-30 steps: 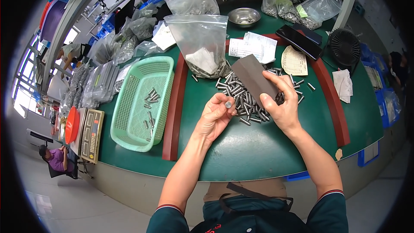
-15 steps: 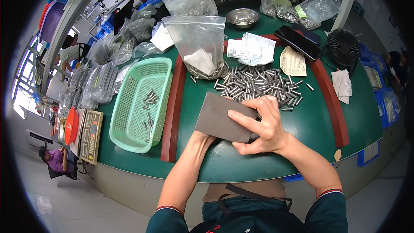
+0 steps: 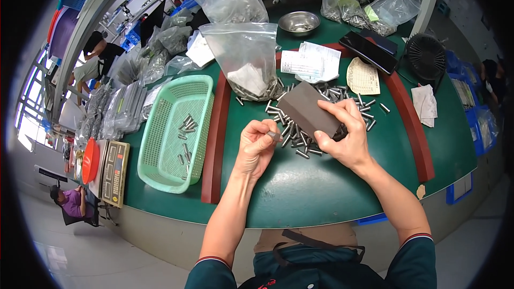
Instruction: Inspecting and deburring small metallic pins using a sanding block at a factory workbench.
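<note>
While the left hand [image 3: 257, 150] holds a single metal pin [image 3: 274, 136] between thumb and fingers near the centre of the frame, the right hand [image 3: 348, 136], right of centre, keeps its grip closed on a flat, dark grey-brown block [image 3: 308, 108]. The left grip is narrow, pinched around the pin. The block is tilted above a loose heap of pins [image 3: 297, 139], hiding part of it, and the two hands are apart. All this is over a green tabletop [image 3: 316, 192], inside a dark red frame [image 3: 217, 150]. At centre left, a pale green perforated basket [image 3: 203, 128] holds a few more pins. Just above the heap, a clear plastic bag [image 3: 241, 48] stands upright, with a white slip and metal pieces inside. A metal bowl [image 3: 299, 23] sits at upper centre; a black fan [image 3: 425, 54] is at upper right.
</note>
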### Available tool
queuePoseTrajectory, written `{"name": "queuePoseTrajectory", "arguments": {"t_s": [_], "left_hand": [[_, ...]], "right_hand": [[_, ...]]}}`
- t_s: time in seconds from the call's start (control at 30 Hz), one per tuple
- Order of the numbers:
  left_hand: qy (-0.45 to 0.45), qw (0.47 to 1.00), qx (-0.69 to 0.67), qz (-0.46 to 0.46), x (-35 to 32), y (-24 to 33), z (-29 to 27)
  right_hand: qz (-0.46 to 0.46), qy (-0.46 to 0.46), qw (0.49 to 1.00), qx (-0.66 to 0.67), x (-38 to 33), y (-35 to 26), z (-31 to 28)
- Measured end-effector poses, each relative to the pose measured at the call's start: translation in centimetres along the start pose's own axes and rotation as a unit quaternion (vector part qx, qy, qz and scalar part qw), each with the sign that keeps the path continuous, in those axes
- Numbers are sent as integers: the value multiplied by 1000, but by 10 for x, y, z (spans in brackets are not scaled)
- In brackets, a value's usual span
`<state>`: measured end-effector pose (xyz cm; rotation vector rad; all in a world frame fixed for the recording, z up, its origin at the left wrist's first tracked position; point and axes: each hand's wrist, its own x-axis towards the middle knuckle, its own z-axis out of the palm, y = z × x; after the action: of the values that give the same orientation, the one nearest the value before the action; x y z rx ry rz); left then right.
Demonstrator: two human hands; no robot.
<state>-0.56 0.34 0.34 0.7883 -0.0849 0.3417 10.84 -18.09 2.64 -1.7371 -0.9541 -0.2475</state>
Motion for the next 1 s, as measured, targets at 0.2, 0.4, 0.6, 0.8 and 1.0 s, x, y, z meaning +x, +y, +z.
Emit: {"name": "queuePoseTrajectory", "arguments": {"t_s": [0.2,0.4,0.6,0.8,1.0], "left_hand": [[22,987,-154,-42,-1,-1,-6],[12,979,-195,-59,3,-5,-11],[22,977,-202,-65,3,-5,-11],[24,977,-200,-70,3,-7,-12],[29,976,-204,-76,3,-7,-10]], "right_hand": [[15,-2,999,43,0,-11,2],[44,3,997,62,3,-12,0],[19,2,999,42,2,-12,-1],[16,1,998,53,2,-12,-1],[8,0,999,45,2,-12,-1]]}}
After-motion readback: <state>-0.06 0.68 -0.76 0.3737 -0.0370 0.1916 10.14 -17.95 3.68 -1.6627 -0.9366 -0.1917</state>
